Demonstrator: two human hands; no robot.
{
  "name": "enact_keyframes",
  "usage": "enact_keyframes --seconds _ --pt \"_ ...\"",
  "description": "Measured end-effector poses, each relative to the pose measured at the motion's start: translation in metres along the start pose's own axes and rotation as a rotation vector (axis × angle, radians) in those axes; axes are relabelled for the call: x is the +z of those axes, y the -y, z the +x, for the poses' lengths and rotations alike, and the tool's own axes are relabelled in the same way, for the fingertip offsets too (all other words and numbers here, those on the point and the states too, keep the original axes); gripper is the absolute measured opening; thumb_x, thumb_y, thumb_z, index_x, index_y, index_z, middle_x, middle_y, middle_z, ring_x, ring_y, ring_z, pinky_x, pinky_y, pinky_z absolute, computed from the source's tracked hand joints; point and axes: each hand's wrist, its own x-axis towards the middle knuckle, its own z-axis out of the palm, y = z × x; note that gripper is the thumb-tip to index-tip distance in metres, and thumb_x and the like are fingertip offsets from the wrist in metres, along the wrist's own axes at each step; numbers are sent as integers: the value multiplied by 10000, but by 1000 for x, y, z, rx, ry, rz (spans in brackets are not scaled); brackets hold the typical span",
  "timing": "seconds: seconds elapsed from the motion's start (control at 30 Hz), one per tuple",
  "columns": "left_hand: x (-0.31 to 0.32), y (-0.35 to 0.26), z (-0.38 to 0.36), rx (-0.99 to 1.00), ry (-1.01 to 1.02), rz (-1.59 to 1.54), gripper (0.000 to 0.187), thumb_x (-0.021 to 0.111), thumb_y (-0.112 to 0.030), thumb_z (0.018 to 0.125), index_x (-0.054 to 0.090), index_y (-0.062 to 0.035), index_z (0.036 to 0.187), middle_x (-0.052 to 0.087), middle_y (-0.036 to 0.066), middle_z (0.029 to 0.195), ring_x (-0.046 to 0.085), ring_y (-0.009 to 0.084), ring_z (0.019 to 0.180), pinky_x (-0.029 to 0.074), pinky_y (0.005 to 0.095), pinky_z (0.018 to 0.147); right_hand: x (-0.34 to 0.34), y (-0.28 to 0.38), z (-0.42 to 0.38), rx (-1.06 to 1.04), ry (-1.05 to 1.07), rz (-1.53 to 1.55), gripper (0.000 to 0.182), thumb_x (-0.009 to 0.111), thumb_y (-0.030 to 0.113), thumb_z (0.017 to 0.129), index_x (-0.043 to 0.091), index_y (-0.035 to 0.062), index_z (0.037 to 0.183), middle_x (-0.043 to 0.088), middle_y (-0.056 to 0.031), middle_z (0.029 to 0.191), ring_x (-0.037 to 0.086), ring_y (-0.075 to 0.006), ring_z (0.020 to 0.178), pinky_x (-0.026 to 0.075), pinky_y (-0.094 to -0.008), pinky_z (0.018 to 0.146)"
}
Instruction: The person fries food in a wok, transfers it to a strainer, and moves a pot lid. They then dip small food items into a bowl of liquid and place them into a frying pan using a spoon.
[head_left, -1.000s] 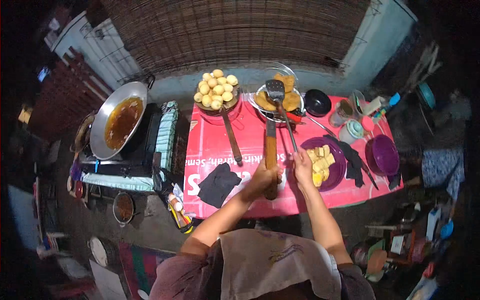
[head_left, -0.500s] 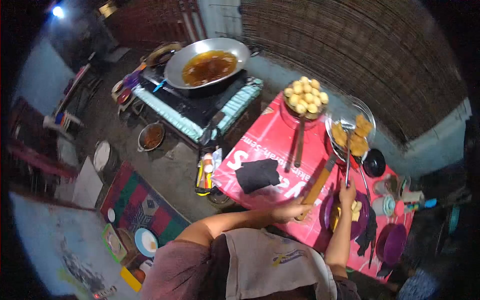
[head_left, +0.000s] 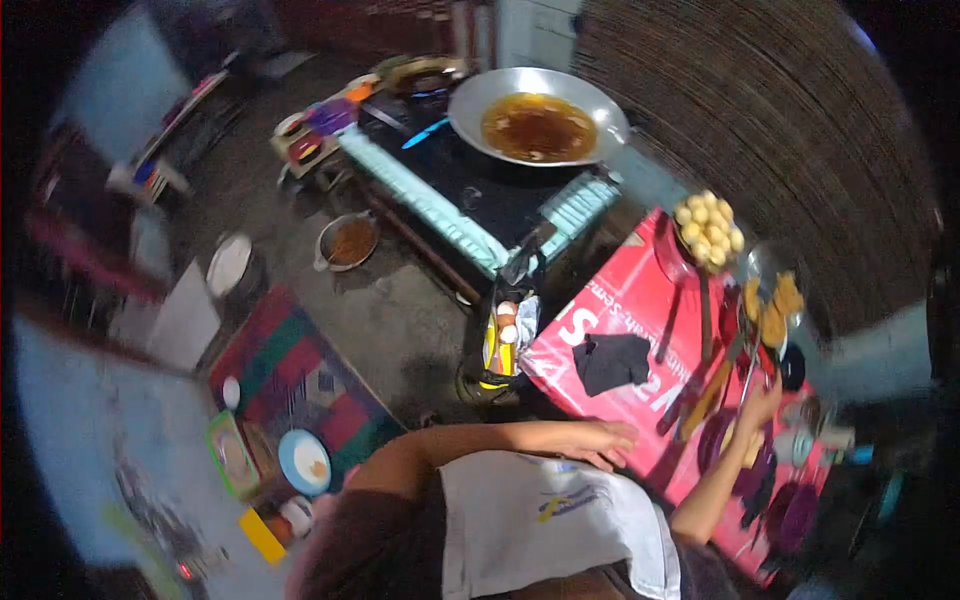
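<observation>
My right hand (head_left: 760, 405) is closed around the handle of a long metal utensil (head_left: 750, 368), whose far end reaches the shiny round dish with golden-brown fried pieces (head_left: 776, 315). Below that hand a purple bowl (head_left: 708, 440) holds pale yellow pieces, partly hidden by my forearm. My left hand (head_left: 600, 440) is empty, its fingers stretched out over the near edge of the red-covered table (head_left: 640, 285). A long flat tool with a wooden handle (head_left: 708, 400) lies on the table, apart from my left hand. Left of it is a black cloth (head_left: 612, 362).
A big wok of brown oil (head_left: 540, 130) sits on the stove table at the back. Pale round balls (head_left: 710, 232) are heaped on a stand at the table's far corner. Lower left, a patterned mat (head_left: 290, 370) bears a plate (head_left: 304, 462); a pot (head_left: 347, 242) stands on the floor.
My left hand has let go of the wooden-handled tool and moved back from it. My right hand still grips the metal utensil. The view has swung left, shifting everything rightward.
</observation>
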Motion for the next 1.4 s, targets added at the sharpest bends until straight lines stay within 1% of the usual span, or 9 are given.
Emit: enact_keyframes --seconds 0.4,0.63,0.9,1.0,1.07,1.1,1.2,1.33,1.4 --pt "-157 76 -236 171 9 567 381 389 -307 934 471 -51 1204 493 91 1190 495 200 1083 416 332 877 2 255 -107 -108 -39 -61 298 539 4 739 558 38 1035 563 -138 924 521 -308 900 404 -373 804" --pt "-273 204 -315 -329 -699 648 331 442 -276 912 520 -43 1134 537 94 1102 524 191 1026 429 330 853 52 335 -146 -269 172 418 274 532 -67 683 594 15 937 578 -132 846 546 -285 778 431 -361 720" --pt "-255 328 -388 -490 -1068 286 275 504 -240 887 576 -33 1054 587 98 1001 557 182 960 444 327 825 128 478 -184 -644 781 879 229 559 -23 694 612 43 907 592 -105 755 582 -256 678 458 -345 609" --pt "-281 307 -369 -236 -1129 232 255 527 -227 878 597 -30 1024 606 100 963 569 178 935 450 326 815 150 518 -194 -694 1023 853 208 531 -15 715 613 47 897 570 -96 727 577 -260 650 463 -338 600" --pt "-356 267 -332 459 -1010 -169 242 542 -218 871 611 -27 1004 619 101 938 577 176 919 454 325 808 175 546 -202 -753 1079 883 213 521 -23 724 615 37 906 565 -96 720 575 -240 639 458 -314 583" --pt "-291 173 -369 324 -1378 386 205 599 -163 830 610 -30 986 629 104 874 591 165 816 466 306 763 188 563 -206 -785 1111 899 219 510 -31 734 617 26 916 560 -96 712 573 -220 628 453 -289 566" --pt "-266 52 -460 576 -1818 354 198 620 -165 805 548 20 808 587 142 786 575 218 675 453 363 603 234 624 -227 -853 1096 898 218 513 -39 727 613 26 909 570 -100 737 582 -227 639 460 -299 571" --pt "-250 -58 -621 1257 -2145 1147 61 538 -103 814 501 -54 808 488 89 763 508 237 703 425 354 637 290 728 -266 -812 1123 899 180 531 -35 720 607 17 875 573 -102 744 583 -242 645 470 -318 583" --pt "-208 -99 -695 1267 -2198 1467 140 477 -75 840 455 -38 973 507 84 800 521 159 733 430 322 624 307 780 -274 -834 1165 880 189 534 -28 726 609 29 890 564 -110 738 578 -259 640 471 -329 578"
